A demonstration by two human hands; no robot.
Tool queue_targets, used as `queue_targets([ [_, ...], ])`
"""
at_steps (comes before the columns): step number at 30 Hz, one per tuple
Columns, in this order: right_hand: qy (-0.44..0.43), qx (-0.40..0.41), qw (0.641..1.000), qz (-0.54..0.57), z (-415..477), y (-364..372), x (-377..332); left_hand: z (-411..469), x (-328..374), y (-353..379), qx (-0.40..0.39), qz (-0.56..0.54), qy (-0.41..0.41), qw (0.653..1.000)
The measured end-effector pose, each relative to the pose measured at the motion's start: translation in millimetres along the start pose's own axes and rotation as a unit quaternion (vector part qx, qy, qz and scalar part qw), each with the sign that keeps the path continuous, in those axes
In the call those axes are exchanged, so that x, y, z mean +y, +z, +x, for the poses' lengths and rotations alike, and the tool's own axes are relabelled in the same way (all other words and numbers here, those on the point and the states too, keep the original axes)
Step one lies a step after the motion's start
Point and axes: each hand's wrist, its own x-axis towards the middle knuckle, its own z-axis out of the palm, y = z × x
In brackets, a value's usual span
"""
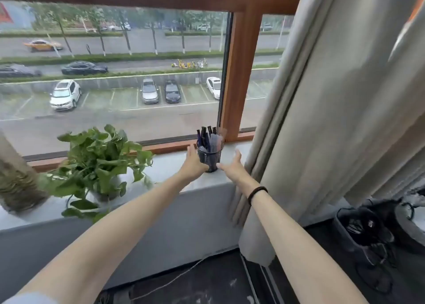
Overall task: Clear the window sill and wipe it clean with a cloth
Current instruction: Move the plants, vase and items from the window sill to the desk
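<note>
A dark mesh pen cup [209,157] full of several pens stands on the pale window sill [170,165], close to the wooden window frame. My left hand [192,163] is at the cup's left side with straight fingers, touching or nearly touching it. My right hand [232,167] is just right of the cup, fingers spread and straight, a small gap between them. A leafy green potted plant [99,165] in a white pot sits further left on the sill. No cloth is in view.
A grey curtain [310,131] hangs right of the cup, reaching below the sill. A blurred tall object [16,179] stands at the sill's left end. Dark bags or shoes [368,241] lie on the dark floor at lower right, with a thin cable [174,278] below.
</note>
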Motion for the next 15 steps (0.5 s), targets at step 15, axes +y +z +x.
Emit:
queue_targets([
  [15,-0.024,-0.083,0.992,0.09,77.8,6.7,4.9,71.8,-33.1,13.3,-0.005,-0.138,-0.005,0.99],
])
